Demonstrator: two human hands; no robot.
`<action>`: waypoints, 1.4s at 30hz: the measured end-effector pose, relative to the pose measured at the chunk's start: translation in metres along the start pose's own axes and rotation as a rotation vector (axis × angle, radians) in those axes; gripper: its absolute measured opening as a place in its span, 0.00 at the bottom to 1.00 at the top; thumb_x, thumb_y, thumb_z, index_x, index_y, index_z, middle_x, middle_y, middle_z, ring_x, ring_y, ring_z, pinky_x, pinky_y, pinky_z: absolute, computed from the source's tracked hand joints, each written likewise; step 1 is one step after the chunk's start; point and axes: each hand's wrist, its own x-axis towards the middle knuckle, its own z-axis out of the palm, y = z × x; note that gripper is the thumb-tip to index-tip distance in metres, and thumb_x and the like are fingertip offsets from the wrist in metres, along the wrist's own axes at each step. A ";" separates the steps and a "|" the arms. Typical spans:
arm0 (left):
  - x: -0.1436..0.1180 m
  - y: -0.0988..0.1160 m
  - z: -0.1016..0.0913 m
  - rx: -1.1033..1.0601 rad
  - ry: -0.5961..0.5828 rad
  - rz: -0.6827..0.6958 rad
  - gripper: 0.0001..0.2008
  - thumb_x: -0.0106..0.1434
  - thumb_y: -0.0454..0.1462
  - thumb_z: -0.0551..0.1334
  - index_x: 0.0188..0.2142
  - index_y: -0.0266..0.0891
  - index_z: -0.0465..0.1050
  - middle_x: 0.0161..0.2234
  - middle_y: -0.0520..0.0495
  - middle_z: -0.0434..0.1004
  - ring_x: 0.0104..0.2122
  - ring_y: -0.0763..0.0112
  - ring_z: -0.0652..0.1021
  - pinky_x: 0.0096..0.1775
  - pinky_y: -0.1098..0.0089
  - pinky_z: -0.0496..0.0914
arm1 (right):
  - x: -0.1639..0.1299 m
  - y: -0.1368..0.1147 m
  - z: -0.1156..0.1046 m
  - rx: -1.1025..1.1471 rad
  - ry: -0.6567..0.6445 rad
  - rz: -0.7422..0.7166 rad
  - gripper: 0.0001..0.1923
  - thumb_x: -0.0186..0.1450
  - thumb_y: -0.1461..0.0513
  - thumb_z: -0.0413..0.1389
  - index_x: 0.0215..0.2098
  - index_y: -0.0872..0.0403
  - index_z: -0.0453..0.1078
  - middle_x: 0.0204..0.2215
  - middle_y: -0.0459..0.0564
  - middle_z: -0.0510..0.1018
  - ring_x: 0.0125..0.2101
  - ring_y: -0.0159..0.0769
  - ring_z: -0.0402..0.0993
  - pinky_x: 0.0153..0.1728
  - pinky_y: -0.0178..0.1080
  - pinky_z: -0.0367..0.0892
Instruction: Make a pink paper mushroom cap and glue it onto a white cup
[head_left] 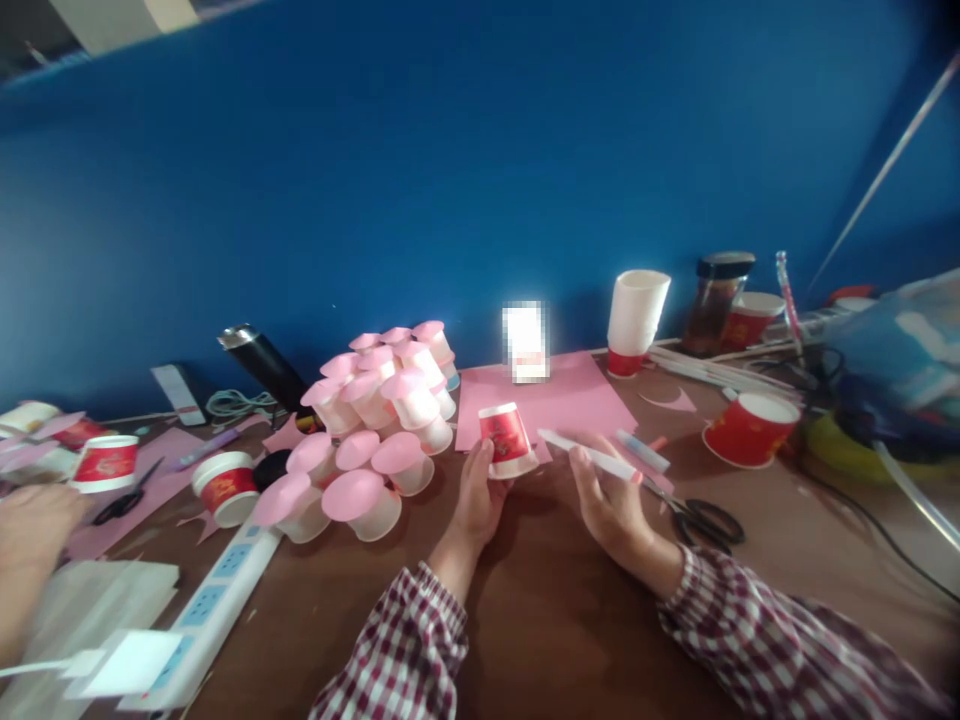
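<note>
A red and white paper cup is upside down in my left hand, its narrow base up and its rim down. My fingers wrap round its lower left side. To its right, my right hand grips a long white strip between thumb and fingers; its exact kind is unclear. The strip's left end is close to the cup, and I cannot tell whether they touch. Behind both hands lies a sheet of pink paper. Black-handled scissors lie just right of my right hand, partly hidden by it.
At left, several white cups topped with pink paper discs stand grouped. A power strip lies in front of them. Another person's hand is at the far left. A tall cup stack and a red cup stand at right.
</note>
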 end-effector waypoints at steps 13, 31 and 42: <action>-0.005 -0.006 0.005 0.143 -0.056 0.021 0.17 0.62 0.47 0.56 0.42 0.37 0.68 0.39 0.43 0.75 0.41 0.62 0.76 0.46 0.61 0.68 | -0.006 -0.005 0.002 0.079 -0.104 -0.052 0.07 0.63 0.65 0.54 0.40 0.52 0.64 0.33 0.49 0.74 0.31 0.34 0.72 0.29 0.35 0.69; -0.009 -0.011 -0.006 0.393 0.211 0.160 0.15 0.54 0.41 0.65 0.40 0.37 0.71 0.55 0.34 0.66 0.62 0.52 0.56 0.59 0.60 0.56 | -0.002 -0.011 -0.003 -0.132 -0.204 -0.190 0.05 0.64 0.63 0.51 0.35 0.53 0.68 0.28 0.49 0.74 0.27 0.35 0.71 0.30 0.37 0.68; -0.012 0.000 0.007 0.354 0.172 0.136 0.07 0.53 0.37 0.65 0.33 0.40 0.72 0.43 0.41 0.75 0.56 0.54 0.63 0.55 0.61 0.58 | -0.003 -0.010 -0.002 -0.148 -0.210 -0.203 0.03 0.63 0.64 0.51 0.34 0.54 0.67 0.26 0.47 0.72 0.24 0.33 0.69 0.27 0.36 0.66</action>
